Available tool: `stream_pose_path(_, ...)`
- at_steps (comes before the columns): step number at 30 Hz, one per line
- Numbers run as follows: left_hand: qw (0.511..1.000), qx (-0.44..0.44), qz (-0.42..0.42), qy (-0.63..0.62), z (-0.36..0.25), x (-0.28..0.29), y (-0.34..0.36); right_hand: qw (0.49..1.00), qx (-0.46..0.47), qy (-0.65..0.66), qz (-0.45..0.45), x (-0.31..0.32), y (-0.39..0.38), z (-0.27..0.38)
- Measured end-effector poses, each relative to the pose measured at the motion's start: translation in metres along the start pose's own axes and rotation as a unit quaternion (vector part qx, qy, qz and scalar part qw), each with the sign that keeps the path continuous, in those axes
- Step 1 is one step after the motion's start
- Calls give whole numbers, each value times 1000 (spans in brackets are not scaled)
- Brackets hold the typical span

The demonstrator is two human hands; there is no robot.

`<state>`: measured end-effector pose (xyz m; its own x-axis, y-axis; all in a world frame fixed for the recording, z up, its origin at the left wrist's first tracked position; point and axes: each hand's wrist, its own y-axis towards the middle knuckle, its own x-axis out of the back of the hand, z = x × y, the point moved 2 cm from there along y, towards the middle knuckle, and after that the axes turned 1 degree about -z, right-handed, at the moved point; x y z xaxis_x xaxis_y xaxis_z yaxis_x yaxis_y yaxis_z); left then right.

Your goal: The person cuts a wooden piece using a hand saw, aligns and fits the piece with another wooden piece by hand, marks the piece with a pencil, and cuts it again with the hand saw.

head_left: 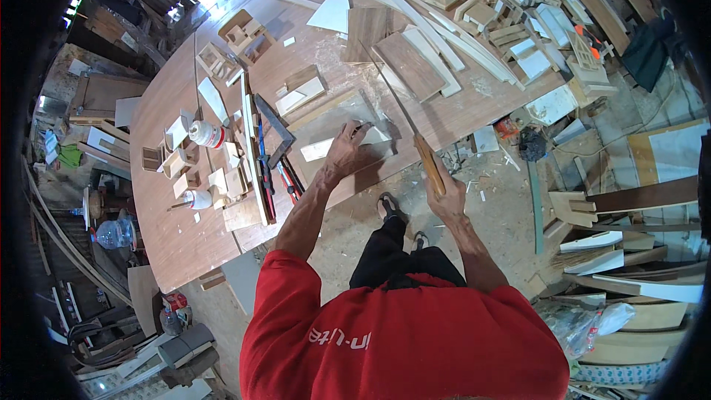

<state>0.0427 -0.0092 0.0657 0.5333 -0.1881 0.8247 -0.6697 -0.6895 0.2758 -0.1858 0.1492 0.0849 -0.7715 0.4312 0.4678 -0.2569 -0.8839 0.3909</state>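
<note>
My left hand (346, 150) presses down on a pale flat board (337, 124) lying at the near edge of the brown workbench (170, 230). A small white strip (318, 150) lies on the board just left of that hand. My right hand (442, 194) grips the wooden handle of a hand saw (404, 111). The thin saw blade runs up and away across the bench, past the right edge of the board.
Two glue bottles (205, 133), a steel square (272, 127), red-handled tools (287, 181) and small wooden boxes (244, 33) lie to the left. Planks and curved strips (437, 26) cover the far bench. Offcuts and boards (622, 252) litter the floor at right.
</note>
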Motion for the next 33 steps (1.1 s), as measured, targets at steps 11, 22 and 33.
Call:
stream_pose_path(11, 994, 90, -63, -28, 10, 16, 10, 974, 120, -191, 2, -48, 30, -22)
stream_pose_path(22, 968, 230, -55, -81, 0, 59, 31, 966, 67, -244, 55, -74, 37, -26)
stream_pose_path(33, 953, 272, -123, -49, 9, 56, 33, 954, 43, -266, 132, -91, 43, -5)
